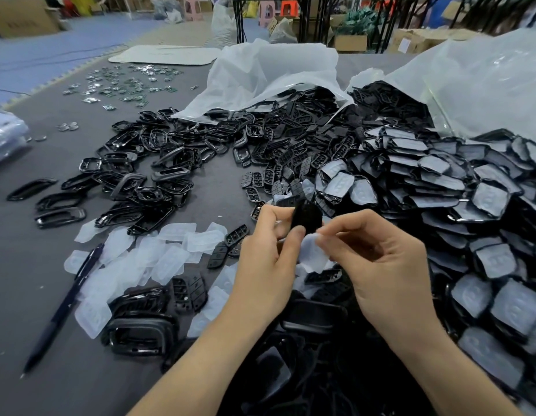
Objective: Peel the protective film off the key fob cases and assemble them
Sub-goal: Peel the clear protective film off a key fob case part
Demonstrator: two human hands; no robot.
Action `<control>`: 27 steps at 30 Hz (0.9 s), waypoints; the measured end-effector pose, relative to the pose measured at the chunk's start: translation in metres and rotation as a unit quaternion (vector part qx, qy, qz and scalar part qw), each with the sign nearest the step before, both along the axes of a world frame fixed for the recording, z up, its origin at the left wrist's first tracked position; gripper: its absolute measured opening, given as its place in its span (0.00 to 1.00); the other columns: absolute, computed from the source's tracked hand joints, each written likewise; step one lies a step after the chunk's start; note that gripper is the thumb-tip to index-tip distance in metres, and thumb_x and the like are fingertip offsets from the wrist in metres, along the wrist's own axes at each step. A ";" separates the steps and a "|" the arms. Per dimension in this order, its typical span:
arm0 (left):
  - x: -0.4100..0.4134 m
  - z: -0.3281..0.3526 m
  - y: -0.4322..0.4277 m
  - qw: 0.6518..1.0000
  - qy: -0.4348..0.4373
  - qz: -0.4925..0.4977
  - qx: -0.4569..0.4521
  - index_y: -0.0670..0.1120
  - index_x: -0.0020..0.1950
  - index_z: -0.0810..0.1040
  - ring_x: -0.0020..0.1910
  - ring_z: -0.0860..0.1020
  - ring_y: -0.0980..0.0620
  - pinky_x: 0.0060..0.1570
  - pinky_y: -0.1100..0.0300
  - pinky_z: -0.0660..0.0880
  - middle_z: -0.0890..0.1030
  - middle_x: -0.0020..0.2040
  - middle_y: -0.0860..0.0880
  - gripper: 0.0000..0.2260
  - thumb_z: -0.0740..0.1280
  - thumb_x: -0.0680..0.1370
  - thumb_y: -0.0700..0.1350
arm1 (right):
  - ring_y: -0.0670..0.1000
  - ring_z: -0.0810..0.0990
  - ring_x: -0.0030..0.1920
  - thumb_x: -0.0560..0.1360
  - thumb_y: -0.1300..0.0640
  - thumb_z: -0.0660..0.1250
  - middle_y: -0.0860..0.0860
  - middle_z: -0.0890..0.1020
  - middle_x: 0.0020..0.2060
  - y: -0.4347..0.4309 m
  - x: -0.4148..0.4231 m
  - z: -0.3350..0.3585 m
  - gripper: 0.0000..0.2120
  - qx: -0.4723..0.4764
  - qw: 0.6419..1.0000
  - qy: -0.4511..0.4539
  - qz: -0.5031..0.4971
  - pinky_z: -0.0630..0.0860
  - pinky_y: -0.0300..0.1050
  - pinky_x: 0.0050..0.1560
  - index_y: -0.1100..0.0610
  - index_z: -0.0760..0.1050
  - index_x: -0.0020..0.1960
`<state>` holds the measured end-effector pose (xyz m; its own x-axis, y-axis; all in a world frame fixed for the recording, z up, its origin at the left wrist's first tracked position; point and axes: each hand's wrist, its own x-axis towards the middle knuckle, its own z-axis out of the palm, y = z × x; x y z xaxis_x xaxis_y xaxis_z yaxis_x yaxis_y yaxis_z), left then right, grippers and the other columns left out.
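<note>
Peeling in hand: left hand (268, 253) fingers grip a black plastic key fob case (306, 219); right hand (380, 265) fingers pinch its translucent protective film (313, 255), which likely next needs pulling clear.

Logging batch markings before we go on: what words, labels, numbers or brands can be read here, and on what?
Nothing reads clearly.
Cardboard box, far left: faint print, blurred.
White label on a box, far right: too small.
Button pads: pale symbols, not legible.
Key fob case and protective film: no print shows.
</note>
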<state>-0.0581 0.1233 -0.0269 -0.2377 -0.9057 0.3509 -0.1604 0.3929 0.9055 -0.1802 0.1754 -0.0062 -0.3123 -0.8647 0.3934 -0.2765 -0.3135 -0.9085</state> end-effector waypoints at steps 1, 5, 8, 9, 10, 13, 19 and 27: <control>0.000 0.000 0.001 1.000 0.001 -0.001 -0.006 0.52 0.47 0.69 0.34 0.75 0.42 0.35 0.50 0.71 0.79 0.34 0.44 0.05 0.62 0.79 0.43 | 0.47 0.82 0.36 0.70 0.63 0.74 0.48 0.84 0.36 0.000 -0.001 -0.001 0.08 -0.006 1.000 -0.007 -0.016 0.79 0.42 0.41 0.51 0.80 0.41; -0.003 0.001 0.005 0.999 -0.001 -0.033 -0.018 0.54 0.48 0.69 0.36 0.78 0.40 0.38 0.46 0.75 0.82 0.36 0.43 0.02 0.62 0.77 0.47 | 0.46 0.81 0.41 0.70 0.62 0.74 0.46 0.81 0.39 -0.002 -0.004 -0.003 0.08 -0.059 0.997 0.016 -0.053 0.76 0.36 0.43 0.51 0.79 0.38; -0.004 0.000 0.008 0.997 -0.018 -0.047 -0.054 0.55 0.48 0.69 0.29 0.75 0.50 0.32 0.56 0.72 0.81 0.35 0.44 0.04 0.62 0.78 0.45 | 0.46 0.76 0.39 0.70 0.65 0.74 0.47 0.77 0.38 -0.003 -0.006 -0.006 0.07 -0.091 0.990 0.088 -0.067 0.73 0.35 0.41 0.55 0.78 0.38; -0.004 0.000 0.008 0.997 -0.024 -0.047 -0.064 0.55 0.48 0.68 0.28 0.73 0.51 0.30 0.58 0.69 0.80 0.34 0.44 0.06 0.62 0.78 0.45 | 0.47 0.76 0.39 0.70 0.64 0.74 0.46 0.77 0.37 -0.004 -0.007 -0.006 0.07 -0.094 0.988 0.103 -0.071 0.72 0.34 0.41 0.55 0.78 0.38; -0.004 0.000 0.009 0.996 -0.027 -0.047 -0.069 0.56 0.48 0.67 0.27 0.72 0.51 0.30 0.57 0.68 0.80 0.34 0.43 0.06 0.61 0.78 0.44 | 0.47 0.75 0.39 0.69 0.63 0.74 0.45 0.77 0.38 -0.003 -0.007 -0.006 0.06 -0.096 0.986 0.112 -0.075 0.71 0.34 0.42 0.55 0.79 0.38; -0.005 0.001 0.010 0.996 -0.025 -0.049 -0.072 0.56 0.48 0.67 0.28 0.74 0.49 0.30 0.53 0.70 0.80 0.33 0.44 0.07 0.61 0.78 0.43 | 0.49 0.76 0.42 0.69 0.64 0.75 0.44 0.79 0.38 -0.003 -0.008 -0.005 0.05 -0.106 0.980 0.145 -0.089 0.70 0.34 0.45 0.57 0.80 0.39; -0.001 0.006 0.010 0.986 -0.064 -0.032 -0.149 0.56 0.50 0.65 0.25 0.69 0.65 0.28 0.77 0.61 0.74 0.28 0.57 0.13 0.62 0.79 0.38 | 0.47 0.76 0.44 0.71 0.64 0.74 0.44 0.80 0.39 0.000 -0.005 -0.001 0.04 -0.125 0.972 0.172 -0.102 0.69 0.31 0.45 0.56 0.80 0.42; 0.002 0.012 0.012 0.981 -0.071 -0.049 -0.174 0.54 0.54 0.66 0.32 0.73 0.66 0.32 0.80 0.64 0.74 0.32 0.64 0.04 0.58 0.79 0.48 | 0.40 0.75 0.42 0.69 0.60 0.73 0.44 0.79 0.39 0.003 -0.002 0.002 0.08 -0.095 0.981 0.130 -0.111 0.69 0.28 0.44 0.50 0.77 0.43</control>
<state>-0.0565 0.1352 -0.0146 -0.3857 -0.7073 0.5924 -0.2210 0.6942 0.6850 -0.1823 0.1783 -0.0040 -0.3517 -0.6898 0.6328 -0.5720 -0.3768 -0.7286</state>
